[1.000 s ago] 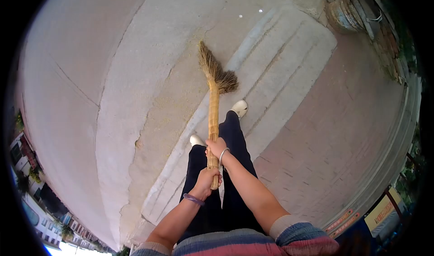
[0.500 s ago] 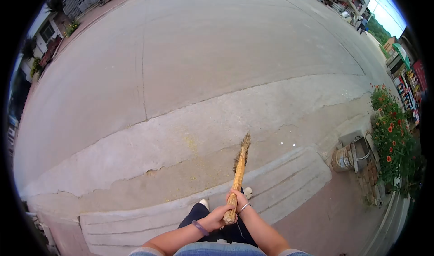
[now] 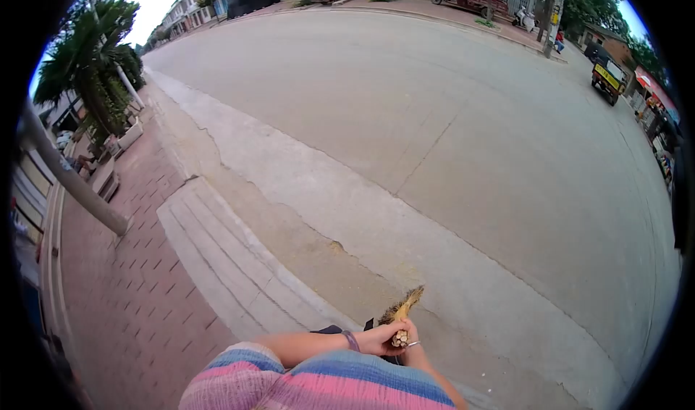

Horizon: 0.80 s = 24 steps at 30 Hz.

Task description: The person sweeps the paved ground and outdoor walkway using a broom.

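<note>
A straw broom [image 3: 407, 306] is held low in front of my body, its bristles pointing away and down over the ground. My left hand [image 3: 381, 339], with a purple bangle at the wrist, is closed around the bundled handle near its cut end. My right hand [image 3: 410, 331], wearing a silver bracelet, is wrapped round the handle as well, close against the left. Dark bristles show at the broom's left side. Whether the tip touches the ground is hard to tell.
A grooved concrete ramp [image 3: 239, 265] lies to the left, beside red brick paving [image 3: 137, 301] with a leaning pole [image 3: 79, 189]. The grey road [image 3: 499, 149] spreads ahead. A three-wheeled vehicle [image 3: 608, 80] is at the far right, and a palm-like tree [image 3: 98, 62] at the left.
My view has swung to the left, bringing the brick paving, pole and tree into sight. Both hands still grip the broom, which now appears shorter, lower and further right in the view.
</note>
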Each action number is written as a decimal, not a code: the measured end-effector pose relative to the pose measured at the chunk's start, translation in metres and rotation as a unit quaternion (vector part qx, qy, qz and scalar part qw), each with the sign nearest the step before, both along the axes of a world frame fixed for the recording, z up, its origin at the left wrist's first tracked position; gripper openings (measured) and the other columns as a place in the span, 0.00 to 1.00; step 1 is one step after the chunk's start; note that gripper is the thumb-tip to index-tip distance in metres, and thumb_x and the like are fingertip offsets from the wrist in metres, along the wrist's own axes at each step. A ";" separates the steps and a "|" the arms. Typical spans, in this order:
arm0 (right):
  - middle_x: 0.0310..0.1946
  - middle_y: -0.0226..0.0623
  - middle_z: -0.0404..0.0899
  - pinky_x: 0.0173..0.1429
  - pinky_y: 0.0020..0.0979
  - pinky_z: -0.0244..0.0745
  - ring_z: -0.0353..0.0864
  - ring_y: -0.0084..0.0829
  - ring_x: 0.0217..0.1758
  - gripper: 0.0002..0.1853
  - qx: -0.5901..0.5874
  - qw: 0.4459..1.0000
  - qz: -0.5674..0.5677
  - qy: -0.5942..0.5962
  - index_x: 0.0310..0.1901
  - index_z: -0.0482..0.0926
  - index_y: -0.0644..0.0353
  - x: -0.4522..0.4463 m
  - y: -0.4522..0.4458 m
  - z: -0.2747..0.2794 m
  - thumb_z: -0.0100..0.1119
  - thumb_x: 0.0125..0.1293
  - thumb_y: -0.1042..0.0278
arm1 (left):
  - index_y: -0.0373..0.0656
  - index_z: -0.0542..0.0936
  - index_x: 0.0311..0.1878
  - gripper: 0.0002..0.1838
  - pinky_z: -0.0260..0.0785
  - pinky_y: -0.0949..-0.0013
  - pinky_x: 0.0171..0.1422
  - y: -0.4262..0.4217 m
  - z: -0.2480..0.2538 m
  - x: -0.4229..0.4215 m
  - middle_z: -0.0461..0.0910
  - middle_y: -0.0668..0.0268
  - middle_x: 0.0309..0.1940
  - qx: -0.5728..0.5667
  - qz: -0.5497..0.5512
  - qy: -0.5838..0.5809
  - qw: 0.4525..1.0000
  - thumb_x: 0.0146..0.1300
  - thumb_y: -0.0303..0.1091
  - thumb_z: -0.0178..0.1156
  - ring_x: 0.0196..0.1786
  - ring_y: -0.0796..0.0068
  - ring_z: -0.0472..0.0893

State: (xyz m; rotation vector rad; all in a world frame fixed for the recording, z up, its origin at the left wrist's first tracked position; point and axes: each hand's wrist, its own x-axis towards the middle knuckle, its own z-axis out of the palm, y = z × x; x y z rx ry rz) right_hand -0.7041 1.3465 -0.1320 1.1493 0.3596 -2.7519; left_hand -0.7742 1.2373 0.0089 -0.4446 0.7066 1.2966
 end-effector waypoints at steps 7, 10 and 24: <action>0.18 0.33 0.72 0.25 0.29 0.72 0.73 0.30 0.20 0.14 -0.064 0.989 0.136 -0.003 0.24 0.70 0.56 -0.084 0.004 0.035 0.51 0.56 0.54 | 0.48 0.72 0.42 0.11 0.73 0.72 0.36 -0.007 0.013 -0.022 0.76 0.72 0.31 -0.038 0.149 0.067 0.986 0.61 0.43 0.54 0.33 0.78 0.75; 0.19 0.32 0.72 0.25 0.28 0.71 0.73 0.29 0.21 0.13 -0.046 0.985 0.162 -0.024 0.26 0.69 0.55 -0.117 -0.004 0.040 0.53 0.55 0.55 | 0.47 0.72 0.43 0.11 0.72 0.73 0.35 -0.015 0.011 -0.047 0.77 0.72 0.33 -0.038 0.173 0.058 0.982 0.62 0.42 0.54 0.34 0.79 0.76; 0.25 0.40 0.77 0.35 0.39 0.76 0.77 0.39 0.28 0.14 0.095 0.969 0.227 -0.035 0.28 0.72 0.58 -0.421 -0.073 -0.014 0.49 0.57 0.55 | 0.47 0.74 0.37 0.15 0.76 0.75 0.31 -0.105 -0.022 -0.349 0.75 0.73 0.27 0.053 0.266 -0.013 0.962 0.59 0.48 0.59 0.29 0.79 0.76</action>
